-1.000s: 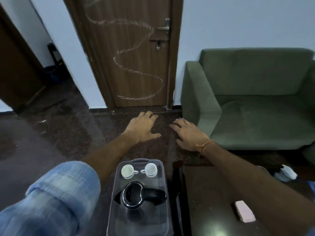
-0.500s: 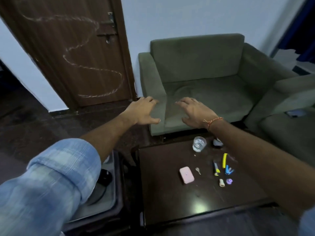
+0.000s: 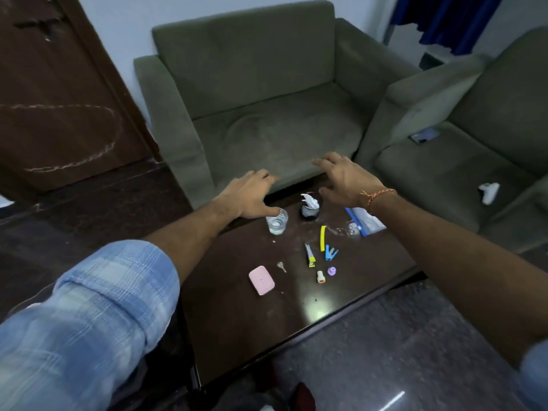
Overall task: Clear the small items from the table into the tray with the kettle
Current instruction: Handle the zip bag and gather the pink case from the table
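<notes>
Both hands hover empty, fingers spread, left hand [image 3: 249, 194] touching the glass [image 3: 277, 222], right hand [image 3: 345, 180] above the table [image 3: 237, 321] where small items lie; a careless sweep could topple it.

Green armchair [image 3: 267, 114], brown door [image 3: 59, 99]

A rolled-up blue plaid sleeve [image 3: 89, 315] covers the left upper arm; a thin red-orange thread bracelet [image 3: 375, 195] circles the wrist behind the right hand [image 3: 347, 180].
</notes>
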`<state>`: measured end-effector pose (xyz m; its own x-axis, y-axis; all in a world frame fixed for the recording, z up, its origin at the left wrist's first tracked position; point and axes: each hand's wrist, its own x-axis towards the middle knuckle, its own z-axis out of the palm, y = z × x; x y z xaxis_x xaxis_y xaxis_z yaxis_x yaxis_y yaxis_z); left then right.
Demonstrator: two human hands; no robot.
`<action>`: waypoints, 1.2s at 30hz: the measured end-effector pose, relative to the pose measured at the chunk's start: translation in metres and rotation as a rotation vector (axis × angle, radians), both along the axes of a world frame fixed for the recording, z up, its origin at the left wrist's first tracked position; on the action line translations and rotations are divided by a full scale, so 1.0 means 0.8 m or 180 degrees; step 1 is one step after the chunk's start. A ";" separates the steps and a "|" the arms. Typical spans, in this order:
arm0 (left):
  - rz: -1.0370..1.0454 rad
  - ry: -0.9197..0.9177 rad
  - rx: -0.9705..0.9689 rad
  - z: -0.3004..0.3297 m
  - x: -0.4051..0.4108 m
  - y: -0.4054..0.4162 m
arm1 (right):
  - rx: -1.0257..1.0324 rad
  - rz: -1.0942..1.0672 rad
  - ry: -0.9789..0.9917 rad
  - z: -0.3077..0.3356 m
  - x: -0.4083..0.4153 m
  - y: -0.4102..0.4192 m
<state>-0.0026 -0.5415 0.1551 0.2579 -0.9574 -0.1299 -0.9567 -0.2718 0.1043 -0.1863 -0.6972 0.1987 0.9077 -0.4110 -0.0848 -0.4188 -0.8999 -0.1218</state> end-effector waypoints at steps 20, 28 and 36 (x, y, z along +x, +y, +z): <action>-0.0462 0.0243 -0.0147 -0.014 -0.046 -0.174 | 0.0250 -0.0689 -0.0263 -0.017 -0.078 -0.145; -0.0566 0.0343 0.0107 -0.063 -0.106 -0.283 | 0.0704 -0.1130 -0.0213 -0.080 -0.143 -0.243; -0.0496 0.0965 0.0437 -0.228 -0.177 -0.380 | 0.1440 -0.1885 -0.0385 -0.246 -0.200 -0.325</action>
<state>-0.1443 -0.8456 -0.0274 0.0405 -0.9505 -0.3081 -0.9189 -0.1565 0.3622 -0.3459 -0.9568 0.0019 0.5595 -0.7819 -0.2748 -0.7772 -0.3798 -0.5017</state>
